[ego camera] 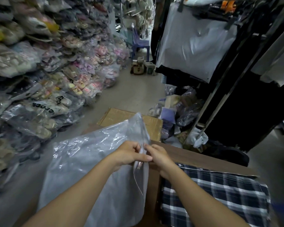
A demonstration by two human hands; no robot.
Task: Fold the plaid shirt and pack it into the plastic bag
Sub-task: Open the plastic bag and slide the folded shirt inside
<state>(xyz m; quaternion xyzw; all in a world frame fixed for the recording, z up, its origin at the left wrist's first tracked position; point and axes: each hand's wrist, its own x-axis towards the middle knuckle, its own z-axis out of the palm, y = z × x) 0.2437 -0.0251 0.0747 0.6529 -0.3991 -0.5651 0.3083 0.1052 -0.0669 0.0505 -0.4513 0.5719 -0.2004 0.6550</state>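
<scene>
A clear plastic bag (88, 163) hangs in front of me at lower centre, spread wide to the left. My left hand (129, 154) and my right hand (159, 157) pinch its right edge close together, fingers closed on the film. The plaid shirt (220, 195), dark blue with white checks, lies folded flat on a brown cardboard surface (195, 157) to the right of my right forearm. The bag looks empty; the shirt lies outside it.
Piles of bagged shoes (44, 89) fill the left side. A flattened cardboard box (121, 117) lies on the floor ahead. Dark garments on a rack (228, 89) hang at right, with bagged goods (179, 110) below. A narrow concrete aisle (134, 89) runs forward.
</scene>
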